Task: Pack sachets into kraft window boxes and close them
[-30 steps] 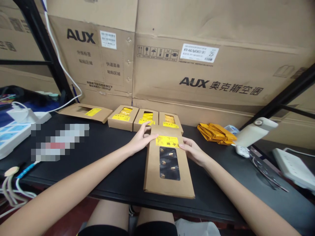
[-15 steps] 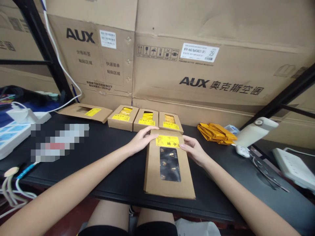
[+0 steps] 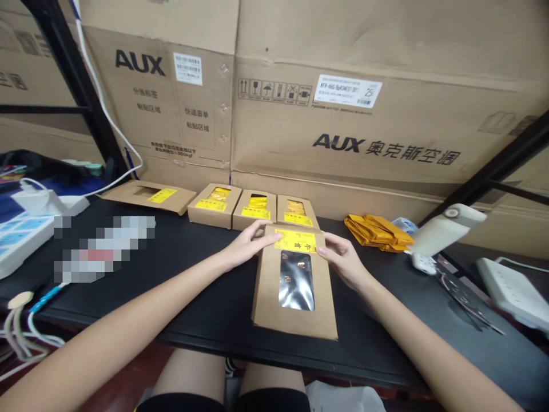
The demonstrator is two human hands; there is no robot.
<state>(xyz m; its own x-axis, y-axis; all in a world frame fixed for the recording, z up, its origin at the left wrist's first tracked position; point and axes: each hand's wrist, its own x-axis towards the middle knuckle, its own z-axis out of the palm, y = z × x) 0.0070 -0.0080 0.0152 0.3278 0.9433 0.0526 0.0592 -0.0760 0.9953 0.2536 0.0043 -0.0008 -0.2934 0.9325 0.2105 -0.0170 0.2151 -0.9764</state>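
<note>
A brown cardboard box (image 3: 295,323) with a yellow label and a window showing black packaging is in front of me. My left hand (image 3: 249,245) grips its far left corner, thumb on top by the label. At the far right corner, my right hand (image 3: 343,257) holds the box, its thumb against the label's edge. The far end of the box looks tilted up a little, and its near end is low over the black table (image 3: 206,320). Fingers behind the box are partly hidden. Just beyond it stand three smaller-looking windowed boxes (image 3: 255,212) with yellow contents.
A flattened windowed carton (image 3: 148,195) lies at the back left. On the right are orange packets (image 3: 377,232), a pale bottle (image 3: 450,229), eyeglasses (image 3: 465,303) and a white power strip (image 3: 510,292). Another power strip (image 3: 26,243) and cables lie left. Large AUX cartons (image 3: 343,34) form the back.
The far end of the box has risen slightly, tipping it a little toward me. Light now glares on its window. Both hands keep hold, and the right hand has shifted slightly right.
</note>
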